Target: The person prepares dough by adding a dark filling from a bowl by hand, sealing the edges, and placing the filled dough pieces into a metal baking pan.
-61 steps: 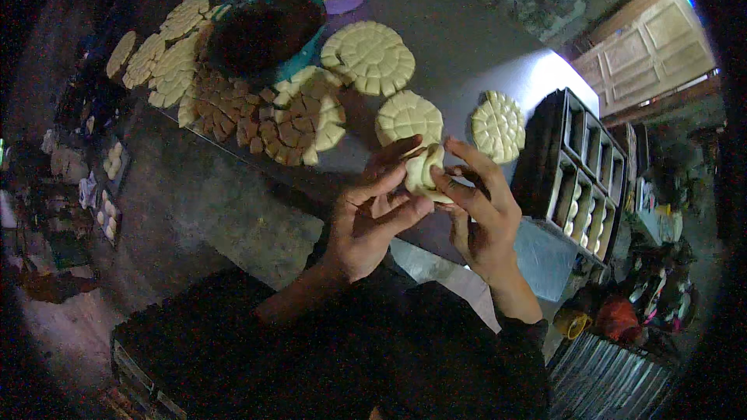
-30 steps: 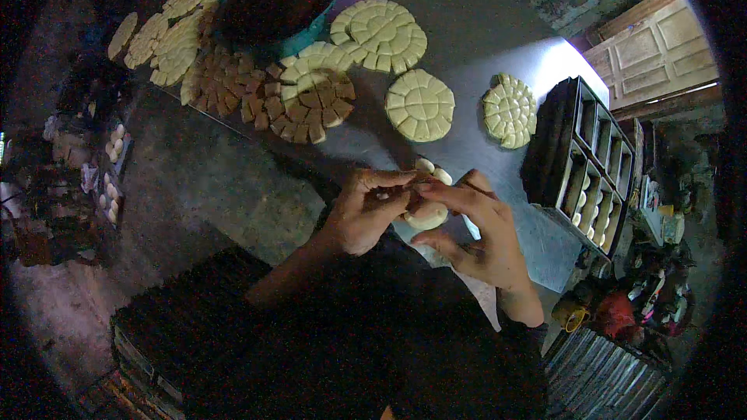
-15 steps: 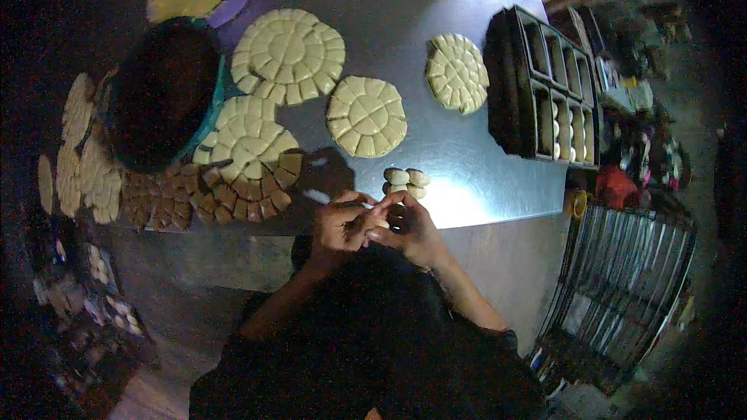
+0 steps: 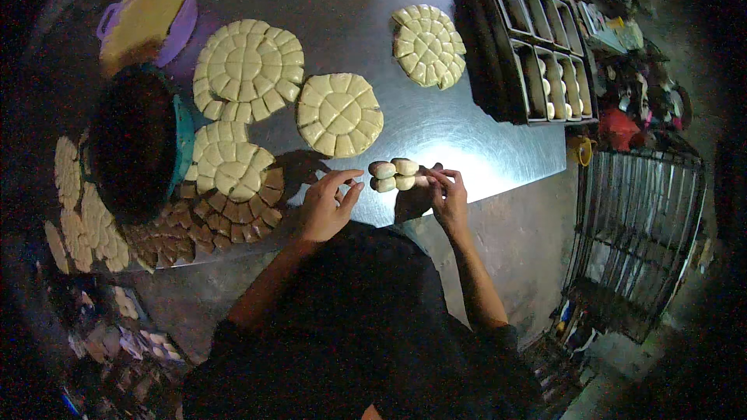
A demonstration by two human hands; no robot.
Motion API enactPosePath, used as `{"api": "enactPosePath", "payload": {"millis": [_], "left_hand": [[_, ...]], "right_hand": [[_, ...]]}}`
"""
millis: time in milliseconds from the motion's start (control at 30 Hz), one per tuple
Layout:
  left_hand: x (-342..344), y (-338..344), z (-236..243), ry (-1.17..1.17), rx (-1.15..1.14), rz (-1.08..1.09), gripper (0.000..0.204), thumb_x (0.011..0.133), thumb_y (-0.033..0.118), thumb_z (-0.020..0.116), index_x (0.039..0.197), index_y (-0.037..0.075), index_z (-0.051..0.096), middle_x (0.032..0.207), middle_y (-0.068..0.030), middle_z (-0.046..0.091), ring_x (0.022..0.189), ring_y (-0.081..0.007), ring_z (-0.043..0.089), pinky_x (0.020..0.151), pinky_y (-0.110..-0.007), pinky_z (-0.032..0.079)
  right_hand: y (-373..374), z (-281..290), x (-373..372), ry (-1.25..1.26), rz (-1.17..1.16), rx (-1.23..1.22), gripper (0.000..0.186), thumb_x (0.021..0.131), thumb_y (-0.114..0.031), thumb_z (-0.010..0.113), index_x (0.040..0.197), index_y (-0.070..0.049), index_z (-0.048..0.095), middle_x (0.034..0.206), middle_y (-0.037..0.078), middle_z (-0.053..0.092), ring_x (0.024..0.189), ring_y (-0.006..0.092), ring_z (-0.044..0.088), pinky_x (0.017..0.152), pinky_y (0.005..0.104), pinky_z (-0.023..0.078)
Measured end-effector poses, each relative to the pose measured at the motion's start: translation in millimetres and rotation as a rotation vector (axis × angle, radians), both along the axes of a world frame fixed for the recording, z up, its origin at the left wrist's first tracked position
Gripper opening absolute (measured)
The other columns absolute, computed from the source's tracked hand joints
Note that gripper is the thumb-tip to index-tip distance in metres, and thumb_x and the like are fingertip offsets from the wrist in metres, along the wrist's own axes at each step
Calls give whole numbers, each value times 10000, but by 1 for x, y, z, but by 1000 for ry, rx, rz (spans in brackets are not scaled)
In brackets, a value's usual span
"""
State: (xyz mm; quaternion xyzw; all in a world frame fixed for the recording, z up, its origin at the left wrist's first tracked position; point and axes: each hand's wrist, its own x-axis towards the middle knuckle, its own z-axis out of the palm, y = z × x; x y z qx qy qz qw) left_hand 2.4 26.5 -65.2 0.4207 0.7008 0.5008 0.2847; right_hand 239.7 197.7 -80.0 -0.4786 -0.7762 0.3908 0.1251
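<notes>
Four pale rolls (image 4: pixel 405 182) lie on the metal surface (image 4: pixel 334 0) close to its near edge, in two rows of two, touching one another. The left hand (image 4: pixel 323 210) hangs over the near edge to their left, its fingers loosely spread and curled, with nothing visible between them and a gap between it and the rolls. The right hand (image 4: pixel 450 201) comes over the same edge on their other side, fingers bent and drawn together. Its tips are just beside the right end of the rolls; whether they touch or pinch one, I cannot tell.

Farther from the near edge, beyond the left hand, is a pale disc (image 4: pixel 340 115) of dough cut into pieces. A larger disc (image 4: pixel 249 66) is to its left, and another disc (image 4: pixel 430 47) sits toward the right edge, near the black tins (image 4: pixel 538 47). The tins stand along that edge in two rows of compartments; some of the nearer row hold pale dough.

Toward the near left corner, brown pieces (image 4: pixel 241 214) lie against a partial pale disc (image 4: pixel 226 159). Beside them is a teal tub (image 4: pixel 184 140), dark inside, and toward the far left corner a purple tub (image 4: pixel 180 35) with yellow contents. More cut dough (image 4: pixel 105 225) lies left of the teal tub. A metal rack (image 4: pixel 638 233) stands past the near right corner.
</notes>
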Motion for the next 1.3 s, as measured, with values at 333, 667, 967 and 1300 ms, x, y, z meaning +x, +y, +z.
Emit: {"api": "enactPosePath", "payload": {"millis": [333, 667, 967, 1300], "left_hand": [[49, 2, 43, 58, -195, 432, 269, 943, 208, 679, 1166, 58, 678, 999, -113, 716, 830, -230, 694, 723, -352, 552], [134, 6, 68, 136, -372, 827, 252, 940, 174, 683, 1182, 107, 682, 999, -107, 708, 802, -246, 687, 709, -360, 556], [138, 9, 91, 122, -142, 1036, 257, 951, 156, 670, 1188, 57, 671, 1055, -124, 702, 893, -228, 696, 787, -348, 543], [51, 30, 156, 257, 286, 917, 395, 956, 251, 654, 1292, 55, 587, 1165, -139, 646, 1005, -241, 664, 859, -331, 529]], "right_hand": [[64, 15, -162, 559, 361, -306, 227, 797, 12, 722, 1020, -33, 712, 974, 133, 686, 884, 285, 668, 770, 358, 532], [89, -6, -372, 190, 1637, 414, 422, 839, 70, 545, 1156, -152, 713, 1345, 58, 616, 1239, 316, 574, 1072, 424, 475], [54, 49, -293, 546, 980, -479, 206, 1003, -59, 547, 1159, 51, 626, 1017, 108, 700, 980, 180, 669, 878, 317, 521], [22, 186, -204, 834, 918, -208, 294, 832, 12, 731, 1121, -40, 711, 1074, 112, 709, 1016, 188, 656, 895, 323, 518]]}}
